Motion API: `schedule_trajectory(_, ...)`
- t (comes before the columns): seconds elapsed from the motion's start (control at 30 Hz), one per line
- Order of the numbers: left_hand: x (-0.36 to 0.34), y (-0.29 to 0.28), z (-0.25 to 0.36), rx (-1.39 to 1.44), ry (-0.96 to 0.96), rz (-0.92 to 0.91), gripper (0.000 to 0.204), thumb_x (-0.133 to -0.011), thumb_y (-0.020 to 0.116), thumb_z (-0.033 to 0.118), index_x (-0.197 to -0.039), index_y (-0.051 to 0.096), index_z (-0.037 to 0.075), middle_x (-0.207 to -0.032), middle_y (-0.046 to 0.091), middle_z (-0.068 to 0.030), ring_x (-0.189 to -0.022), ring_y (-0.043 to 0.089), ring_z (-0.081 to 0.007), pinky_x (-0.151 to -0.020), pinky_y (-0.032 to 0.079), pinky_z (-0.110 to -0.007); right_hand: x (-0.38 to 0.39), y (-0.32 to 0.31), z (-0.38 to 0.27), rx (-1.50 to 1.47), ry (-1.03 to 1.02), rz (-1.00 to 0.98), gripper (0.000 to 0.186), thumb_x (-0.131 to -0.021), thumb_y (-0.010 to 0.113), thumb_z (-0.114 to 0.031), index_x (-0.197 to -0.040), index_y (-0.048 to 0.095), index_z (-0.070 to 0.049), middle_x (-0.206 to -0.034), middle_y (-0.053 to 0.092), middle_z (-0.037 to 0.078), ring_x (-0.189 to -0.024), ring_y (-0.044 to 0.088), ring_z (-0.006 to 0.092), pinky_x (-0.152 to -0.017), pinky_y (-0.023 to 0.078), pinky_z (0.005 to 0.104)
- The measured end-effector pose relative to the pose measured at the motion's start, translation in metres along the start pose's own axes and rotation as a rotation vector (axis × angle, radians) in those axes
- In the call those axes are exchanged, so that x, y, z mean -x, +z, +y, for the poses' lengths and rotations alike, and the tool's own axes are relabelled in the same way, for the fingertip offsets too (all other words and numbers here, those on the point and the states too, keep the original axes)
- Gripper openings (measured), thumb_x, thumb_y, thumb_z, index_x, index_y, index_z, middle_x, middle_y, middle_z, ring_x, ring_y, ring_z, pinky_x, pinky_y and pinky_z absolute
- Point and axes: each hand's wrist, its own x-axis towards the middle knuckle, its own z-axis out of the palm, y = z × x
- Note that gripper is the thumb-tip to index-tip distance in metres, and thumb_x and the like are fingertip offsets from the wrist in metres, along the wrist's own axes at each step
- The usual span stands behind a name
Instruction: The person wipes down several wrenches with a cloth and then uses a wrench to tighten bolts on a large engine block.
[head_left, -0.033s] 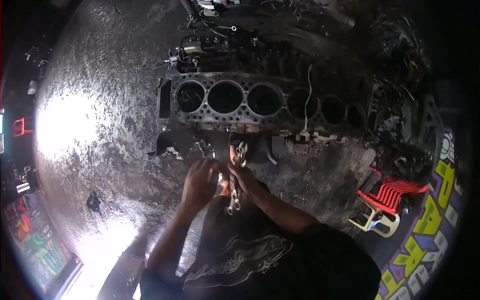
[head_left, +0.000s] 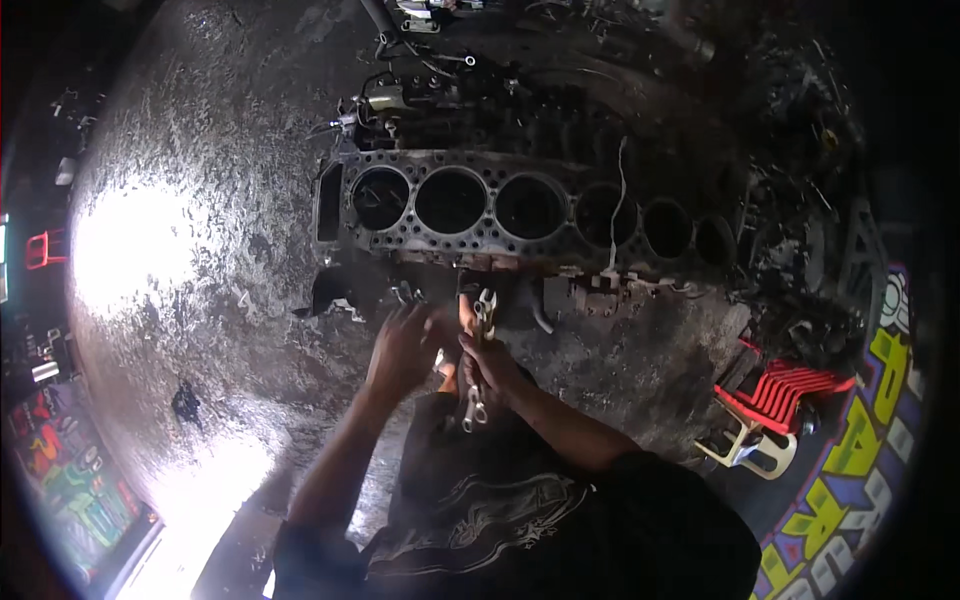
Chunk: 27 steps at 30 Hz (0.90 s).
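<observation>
My right hand (head_left: 488, 362) is closed around a bundle of wrenches (head_left: 485, 308). Their bright ends stick out above and below the fist. To its left, my left hand (head_left: 402, 350) holds nothing that I can see; its fingers are stretched forward and a little blurred. Just past those fingertips, small shiny metal pieces (head_left: 405, 293) lie on the floor, too indistinct to name. In front of both hands lies a dark engine block (head_left: 485, 243), its row of round cylinder bores facing up.
Hoses and metal parts (head_left: 385, 98) crowd the block's far side. A thin pale cord (head_left: 621, 190) lies across it. A curved dark piece (head_left: 335, 290) sits near its left end. Red and cream plastic chairs (head_left: 785, 390) stand at right, beside a painted wall (head_left: 860, 440).
My left hand has shifted slightly forward, closer to the metal pieces on the floor. My right hand still grips the wrenches, their lower ends a little farther right.
</observation>
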Motion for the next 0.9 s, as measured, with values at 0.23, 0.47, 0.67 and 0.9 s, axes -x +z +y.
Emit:
schedule_trajectory(0.23, -0.247, 0.124, -0.177, -0.342, 0.115, -0.092, 0.027, -0.097, 0.055, 0.017, -0.119, 0.063, 0.005, -0.116, 0.066, -0.0217, -0.102, 0.065, -0.0418, -0.086, 0.054, -0.052, -0.024, -0.041, -0.050, 0.386, 0.178, 0.213, 0.040, -0.095, 0.070, -0.037, -0.070, 0.051, -0.013, -0.054, 0.045, -0.004, -0.044, 0.044, 0.0089, -0.044, 0.038, 0.0283)
schedule_trajectory(0.47, -0.269, 0.121, -0.175, -0.277, -0.431, -0.118, 0.036, -0.094, 0.056, 0.033, -0.101, 0.072, 0.001, -0.116, 0.069, -0.0248, -0.105, 0.068, -0.0426, -0.087, 0.055, -0.053, -0.024, -0.070, -0.074, 0.152, 0.072, 0.254, 0.039, -0.095, 0.069, -0.042, -0.073, 0.051, -0.017, -0.056, 0.043, -0.004, -0.045, 0.045, 0.0098, -0.045, 0.038, 0.0283)
schedule_trajectory(0.67, -0.142, 0.013, -0.060, -0.090, 0.132, 0.127, 0.027, -0.094, 0.055, 0.022, -0.115, 0.068, 0.010, -0.091, 0.071, -0.0183, -0.085, 0.070, -0.0346, -0.073, 0.055, -0.043, -0.024, -0.032, -0.070, -0.178, 0.135, -0.003, 0.036, -0.099, 0.061, -0.051, -0.087, 0.054, -0.018, -0.065, 0.044, -0.005, -0.054, 0.043, 0.0096, -0.051, 0.037, 0.0277)
schedule_trajectory(0.9, 0.150, -0.053, 0.021, -0.431, 0.157, 0.109, 0.105, -0.083, 0.075, 0.022, -0.163, 0.006, 0.021, -0.137, 0.057, -0.0209, -0.129, 0.057, -0.0262, -0.118, 0.034, -0.051, -0.018, 0.103, -0.024, -0.009, 0.020, -0.164, 0.034, -0.098, 0.064, -0.046, -0.100, 0.055, -0.014, -0.085, 0.058, 0.000, -0.072, 0.057, 0.0151, -0.061, 0.051, 0.0347)
